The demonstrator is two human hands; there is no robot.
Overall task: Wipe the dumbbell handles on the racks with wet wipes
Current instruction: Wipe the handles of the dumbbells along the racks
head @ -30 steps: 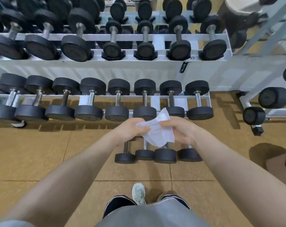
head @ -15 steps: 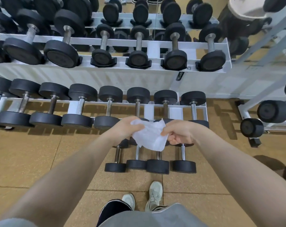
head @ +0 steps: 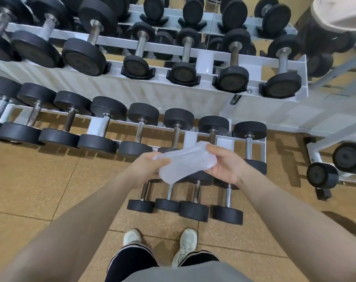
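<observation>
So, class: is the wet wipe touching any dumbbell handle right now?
No: both hands, left hand and right hand, hold the wet wipe in the air above the rack.

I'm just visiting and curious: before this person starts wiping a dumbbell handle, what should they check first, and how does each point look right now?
1. Wet wipe in hand: ok, the left hand and the right hand both hold it.
2. Wipe opened out: not ok, it looks bunched between the hands.
3. Wipe on a handle: not ok, it is held in the air above the lowest row of dumbbells.
4. Handles reachable: ok, the middle rack has bare metal handles just ahead.
5. Wipe damp enough: cannot tell.
</observation>
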